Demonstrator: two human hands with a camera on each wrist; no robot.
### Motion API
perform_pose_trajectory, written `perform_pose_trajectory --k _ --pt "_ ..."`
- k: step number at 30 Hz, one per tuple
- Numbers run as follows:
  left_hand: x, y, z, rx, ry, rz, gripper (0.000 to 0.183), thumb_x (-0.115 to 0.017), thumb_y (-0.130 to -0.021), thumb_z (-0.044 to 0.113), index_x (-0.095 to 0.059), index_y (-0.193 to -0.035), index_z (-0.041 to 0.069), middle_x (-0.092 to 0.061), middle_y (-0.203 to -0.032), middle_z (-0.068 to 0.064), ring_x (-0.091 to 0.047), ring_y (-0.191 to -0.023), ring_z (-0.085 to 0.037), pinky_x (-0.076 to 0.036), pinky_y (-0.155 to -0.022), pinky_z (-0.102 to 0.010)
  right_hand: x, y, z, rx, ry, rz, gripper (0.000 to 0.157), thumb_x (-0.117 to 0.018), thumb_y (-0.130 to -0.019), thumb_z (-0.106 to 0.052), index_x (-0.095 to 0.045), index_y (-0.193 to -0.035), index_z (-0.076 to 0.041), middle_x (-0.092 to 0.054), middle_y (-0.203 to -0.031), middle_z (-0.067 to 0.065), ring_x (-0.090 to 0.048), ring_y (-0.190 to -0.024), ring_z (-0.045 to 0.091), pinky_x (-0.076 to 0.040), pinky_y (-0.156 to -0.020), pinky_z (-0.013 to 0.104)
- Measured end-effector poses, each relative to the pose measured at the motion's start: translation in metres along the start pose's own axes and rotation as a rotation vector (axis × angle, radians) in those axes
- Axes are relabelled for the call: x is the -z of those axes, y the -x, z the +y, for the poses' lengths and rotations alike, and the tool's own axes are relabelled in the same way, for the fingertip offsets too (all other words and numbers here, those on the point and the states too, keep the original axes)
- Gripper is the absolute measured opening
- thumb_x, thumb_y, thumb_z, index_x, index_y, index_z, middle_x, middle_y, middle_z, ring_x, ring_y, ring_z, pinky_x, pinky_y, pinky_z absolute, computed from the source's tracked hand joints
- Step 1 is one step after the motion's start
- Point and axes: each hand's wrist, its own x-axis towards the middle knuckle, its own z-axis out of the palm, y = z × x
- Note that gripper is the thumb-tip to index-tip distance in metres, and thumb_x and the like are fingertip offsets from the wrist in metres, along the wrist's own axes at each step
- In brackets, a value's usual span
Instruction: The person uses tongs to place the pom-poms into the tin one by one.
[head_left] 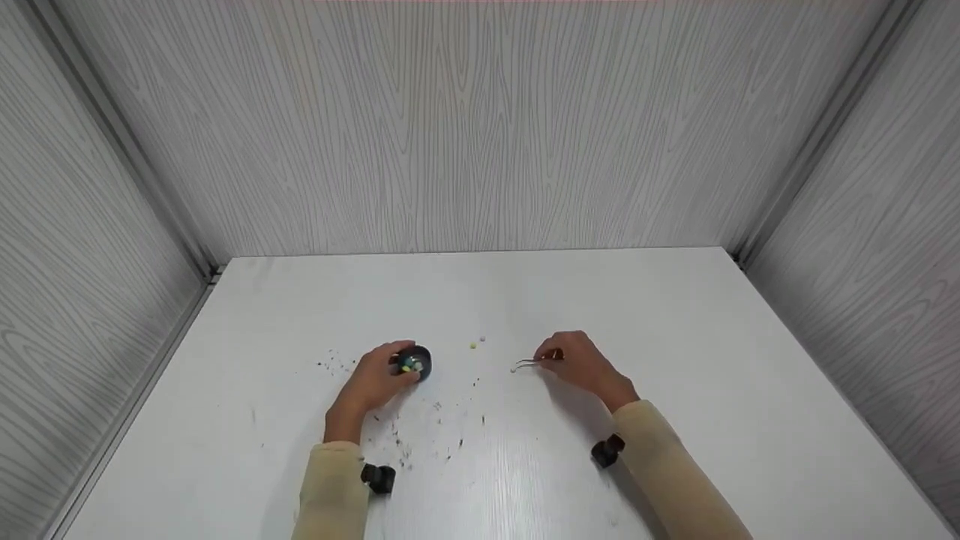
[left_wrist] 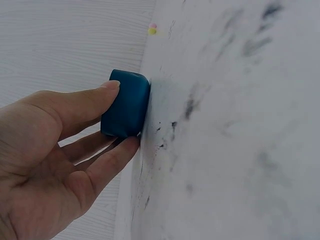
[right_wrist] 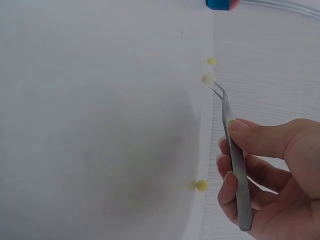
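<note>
My left hand point(head_left: 377, 377) grips a small blue cup point(left_wrist: 126, 104) between thumb and fingers, low at the white tabletop. Several small pale and yellow beads point(head_left: 414, 366) lie inside this cup in the head view. Between the thumb and fingers of my right hand point(right_wrist: 265, 160) is a pair of bent-tip metal tweezers point(right_wrist: 239, 175). The tweezers point left, their tips slightly parted, right at a pale bead point(right_wrist: 206, 79). Beyond it in the right wrist view sits a yellow bead point(right_wrist: 211, 61), and another yellow bead point(right_wrist: 201, 185) lies nearer the hand.
Between the hands, a yellow bead point(head_left: 473, 346) and a pinkish bead point(head_left: 482, 339) lie on the white tabletop point(head_left: 300, 292). Dark specks and smudges point(head_left: 405, 450) mark the table around the left hand. Grey wood-grain panels point(head_left: 480, 127) stand at the back and sides.
</note>
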Motion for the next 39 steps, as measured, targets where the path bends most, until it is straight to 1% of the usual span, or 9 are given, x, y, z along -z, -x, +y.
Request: perform_pose_trajectory --k 6,12,17,21,25,28,32,39 --pt "0.003 -0.002 0.002 0.001 -0.005 0.001 0.059 -0.069 -0.099 0.013 -0.048 -0.153 0.007 -0.048 -0.156 -0.024 -0.046 -0.145 -0.044 -0.039 -0.120 -0.058 0.001 -0.005 -0.003 -0.009 -0.011 -0.007 0.011 -0.074 -0.092 -0.001 -0.082 -0.098 -0.005 -0.077 -0.091 0.008 -0.064 -0.081 0.015 -0.052 -0.074 0.025" --pt "0.005 -0.004 0.004 -0.019 -0.003 -0.001 0.058 -0.069 -0.099 0.012 -0.048 -0.153 0.005 -0.048 -0.155 -0.025 -0.048 -0.144 -0.044 -0.040 -0.119 -0.058 0.002 -0.007 -0.004 0.033 -0.022 0.022 0.011 -0.075 -0.090 0.001 -0.083 -0.095 -0.005 -0.078 -0.091 0.008 -0.066 -0.081 0.015 -0.053 -0.074 0.024" --pt "0.005 -0.004 0.003 -0.007 -0.003 -0.001 0.059 -0.069 -0.099 0.012 -0.047 -0.154 0.006 -0.046 -0.157 -0.024 -0.046 -0.146 -0.044 -0.039 -0.121 -0.058 0.004 -0.007 -0.004 0.050 -0.029 0.033 0.011 -0.075 -0.090 0.001 -0.083 -0.094 -0.005 -0.079 -0.090 0.008 -0.067 -0.081 0.016 -0.052 -0.072 0.023" --pt "0.004 -0.004 0.004 -0.006 -0.011 0.001 0.059 -0.069 -0.099 0.013 -0.047 -0.154 0.007 -0.047 -0.157 -0.024 -0.045 -0.146 -0.044 -0.038 -0.121 -0.058 0.005 -0.008 -0.004 0.058 -0.020 0.048 0.012 -0.075 -0.090 0.002 -0.083 -0.095 -0.005 -0.078 -0.089 0.009 -0.068 -0.080 0.017 -0.053 -0.071 0.023" --pt "0.004 -0.004 0.003 0.000 -0.010 0.000 0.059 -0.069 -0.099 0.013 -0.048 -0.154 0.008 -0.047 -0.156 -0.024 -0.047 -0.145 -0.043 -0.039 -0.121 -0.058 0.007 -0.008 -0.005 0.067 -0.027 0.055 0.013 -0.075 -0.089 0.003 -0.083 -0.095 -0.005 -0.078 -0.089 0.009 -0.067 -0.079 0.016 -0.053 -0.070 0.023" --pt "0.003 -0.002 0.003 0.001 -0.013 -0.002 0.058 -0.069 -0.099 0.014 -0.048 -0.154 0.008 -0.047 -0.156 -0.025 -0.048 -0.144 -0.044 -0.040 -0.120 -0.059 0.006 -0.008 -0.006 0.067 -0.038 0.055 0.013 -0.075 -0.089 0.004 -0.083 -0.094 -0.005 -0.078 -0.089 0.009 -0.067 -0.078 0.016 -0.053 -0.069 0.022" --pt "0.002 0.000 0.002 0.007 -0.020 0.000 0.058 -0.068 -0.099 0.014 -0.048 -0.154 0.008 -0.047 -0.156 -0.025 -0.046 -0.145 -0.044 -0.038 -0.120 -0.060 0.004 -0.007 -0.008 0.061 -0.048 0.049 0.013 -0.075 -0.089 0.003 -0.083 -0.094 -0.005 -0.078 -0.089 0.009 -0.068 -0.079 0.016 -0.053 -0.070 0.023" --pt "0.000 0.000 -0.002 0.005 0.002 0.004 0.058 -0.069 -0.099 0.013 -0.048 -0.153 0.007 -0.047 -0.156 -0.025 -0.046 -0.145 -0.044 -0.038 -0.121 -0.059 0.004 -0.007 -0.013 0.073 -0.055 0.057 0.012 -0.075 -0.089 0.003 -0.083 -0.094 -0.005 -0.077 -0.088 0.009 -0.068 -0.079 0.018 -0.054 -0.070 0.024"
